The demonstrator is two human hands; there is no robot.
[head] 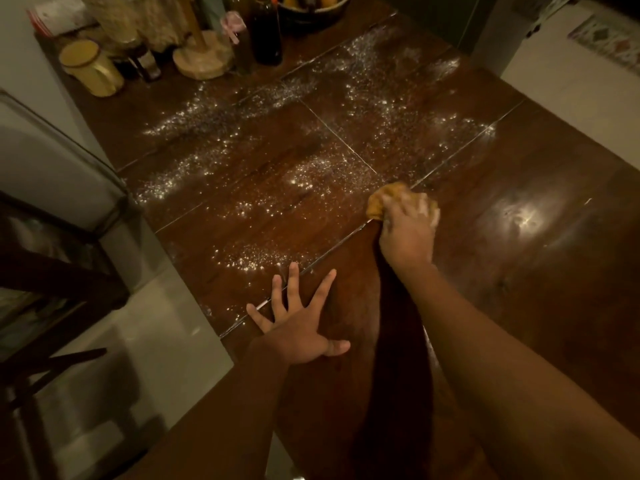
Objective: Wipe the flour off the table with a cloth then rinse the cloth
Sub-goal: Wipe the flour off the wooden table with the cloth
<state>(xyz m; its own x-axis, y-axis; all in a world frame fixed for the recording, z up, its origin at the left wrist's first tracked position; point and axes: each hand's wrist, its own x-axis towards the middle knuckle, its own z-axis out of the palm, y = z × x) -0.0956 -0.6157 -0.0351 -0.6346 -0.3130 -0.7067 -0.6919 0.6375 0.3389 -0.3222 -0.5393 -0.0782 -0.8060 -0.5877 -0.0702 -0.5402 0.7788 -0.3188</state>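
Note:
White flour (263, 161) lies scattered in streaks over the left and far part of the dark wooden table (540, 271). My right hand (408, 233) grips a bunched orange-brown cloth (381, 199) and presses it on the table at the near right edge of the flour. My left hand (301, 323) lies flat on the table near its left edge, fingers spread and straight, holding nothing. The table to the right of the cloth shows no flour and reflects a light.
At the far left end of the table stand a yellow lidded jar (91, 67), a wooden paper-towel stand (202, 58), dark bottles (265, 32) and a bowl (311, 12). A dark chair (52, 271) stands left of the table on the pale floor.

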